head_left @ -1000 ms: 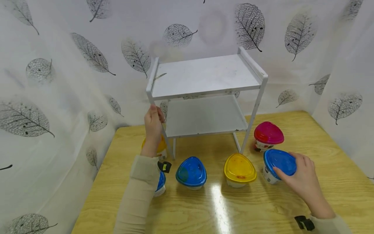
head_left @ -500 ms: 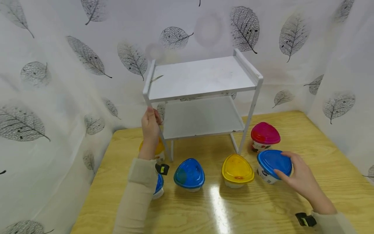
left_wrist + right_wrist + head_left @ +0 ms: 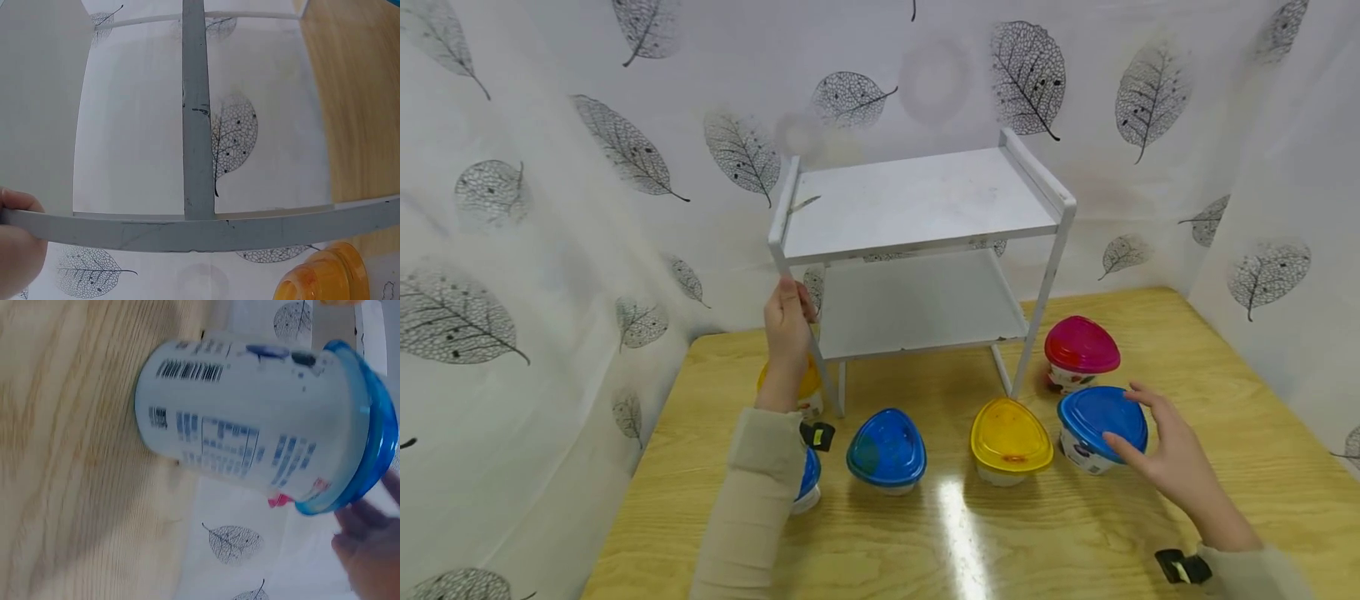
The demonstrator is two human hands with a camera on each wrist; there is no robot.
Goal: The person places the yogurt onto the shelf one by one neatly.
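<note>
My left hand (image 3: 787, 321) grips the front left leg (image 3: 195, 125) of a white two-tier shelf (image 3: 917, 200). The right hand (image 3: 1176, 454) spans a white tub with a blue lid (image 3: 1101, 417) at the right, its thumb over the lid's near side and its fingers spread at the far edge. Text and a barcode show on that tub in the right wrist view, and it stands upright. Behind it is a tub with a red-pink lid (image 3: 1081, 346). To its left stand a yellow-lidded tub (image 3: 1011, 437) and another blue-lidded tub (image 3: 886, 450).
Partly hidden by my left arm are a yellow-lidded tub (image 3: 810, 383) and a blue-lidded tub (image 3: 808, 483). The shelf stands on a wooden table (image 3: 880, 550). Leaf-patterned white sheeting (image 3: 572, 250) closes in the back and sides.
The blue-lidded tub at the right has shifted slightly left and turned a little. My right fingers have loosened at its lid. The left hand keeps its hold on the shelf leg.
</note>
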